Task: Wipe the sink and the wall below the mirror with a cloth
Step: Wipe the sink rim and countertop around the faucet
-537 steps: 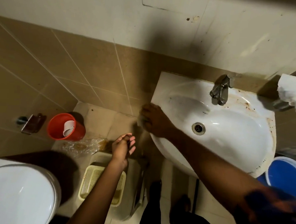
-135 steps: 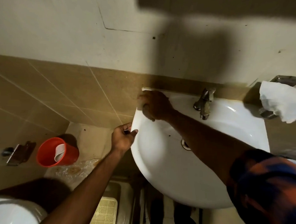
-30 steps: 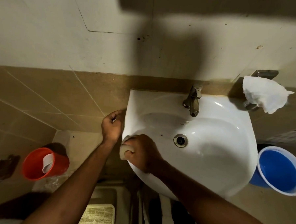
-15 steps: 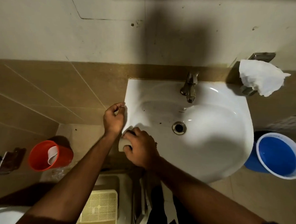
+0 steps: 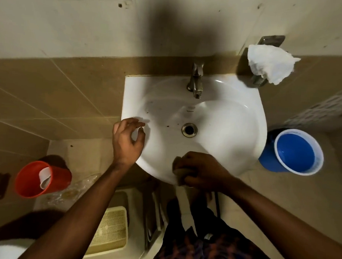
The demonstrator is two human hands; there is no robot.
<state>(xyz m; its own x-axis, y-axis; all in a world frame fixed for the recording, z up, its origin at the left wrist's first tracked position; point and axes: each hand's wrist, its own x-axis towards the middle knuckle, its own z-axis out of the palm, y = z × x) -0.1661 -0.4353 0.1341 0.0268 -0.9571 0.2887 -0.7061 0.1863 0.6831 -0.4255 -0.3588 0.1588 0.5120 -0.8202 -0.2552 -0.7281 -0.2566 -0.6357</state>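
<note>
Now the cloth [image 5: 180, 174], clamped in the right hand [image 5: 200, 171], has been moved from the sink's [image 5: 235, 132] left rim to its near edge. The left hand [image 5: 127, 140], fingers loosely apart and empty, has been lifted off the left rim; the wall [image 5: 92, 26] is judged still unwiped.

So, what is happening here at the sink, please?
A person is wiping a white sink. The right hand presses a cloth against the front rim, nearest the person. The left hand hovers at the left rim, fingers loosely curled and holding nothing. A few dark specks show in the bowl near the drain. A blue bucket stands on the floor to the right.
</note>
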